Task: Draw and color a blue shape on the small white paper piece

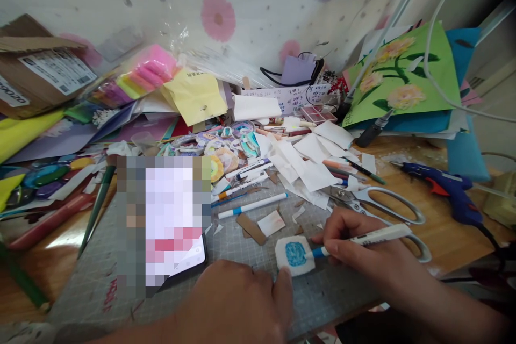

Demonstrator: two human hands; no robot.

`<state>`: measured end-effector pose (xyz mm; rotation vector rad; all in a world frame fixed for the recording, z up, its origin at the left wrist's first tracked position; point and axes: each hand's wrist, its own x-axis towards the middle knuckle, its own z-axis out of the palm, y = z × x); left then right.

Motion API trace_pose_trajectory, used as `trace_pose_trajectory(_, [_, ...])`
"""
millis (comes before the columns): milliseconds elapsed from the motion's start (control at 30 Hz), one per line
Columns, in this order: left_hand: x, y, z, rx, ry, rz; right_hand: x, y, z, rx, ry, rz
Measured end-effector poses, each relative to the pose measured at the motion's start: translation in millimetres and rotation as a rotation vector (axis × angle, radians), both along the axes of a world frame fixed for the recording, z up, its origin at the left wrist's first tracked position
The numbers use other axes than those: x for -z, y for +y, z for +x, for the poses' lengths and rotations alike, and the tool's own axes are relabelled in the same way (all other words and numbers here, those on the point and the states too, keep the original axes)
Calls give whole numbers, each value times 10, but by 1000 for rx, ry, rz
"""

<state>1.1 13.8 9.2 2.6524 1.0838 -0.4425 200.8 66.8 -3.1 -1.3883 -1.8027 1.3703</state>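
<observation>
A small white square piece with rounded corners lies on the grey cutting mat, its middle coloured blue. My right hand is closed around a white blue-tipped marker, whose tip touches the blue patch's right side. From the lower left, my left hand holds the piece down with one digit on its lower edge. The other fingers of that hand are curled and partly hidden. Just above the piece are a brown cardboard strip and a white paper scrap. Another capped marker rests farther back.
A phone, partly blurred out, stands left of my hands. Scissors and a blue glue gun lie to the right. Paper scraps and coloured cutouts crowd the back, with a cardboard box at far left.
</observation>
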Motion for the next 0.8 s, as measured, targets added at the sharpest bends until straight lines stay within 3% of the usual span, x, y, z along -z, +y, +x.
trace_pose_trajectory(800, [56, -24, -20, -6, -67, 41, -30, -4, -32, -30, -101, 79])
